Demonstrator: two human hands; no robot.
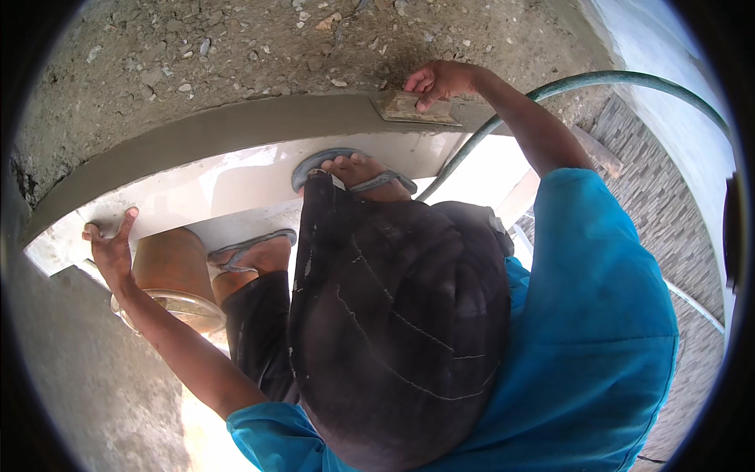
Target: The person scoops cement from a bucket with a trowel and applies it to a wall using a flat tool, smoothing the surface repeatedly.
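My right hand [439, 82] is closed on a flat, worn plastering float [397, 108], which lies against a smooth grey mortar strip [236, 132] at the far side. At the far left my left hand [112, 253] rests on the end of a long pale ledge [252, 179], its thumb and fingers apart, nothing held. The strip runs in a curve along the ledge's far edge. My sandalled foot [358, 173] stands on the ledge. The underside of the float is hidden.
Rough ground with loose stones [204, 47] borders the strip. A green hose [605, 79] arches past my right forearm. Below my left hand stands an orange-brown bucket [173, 267] with a pale rim. Dark cloth [393, 330] blocks the middle. Patterned tiling [668, 212] lies at right.
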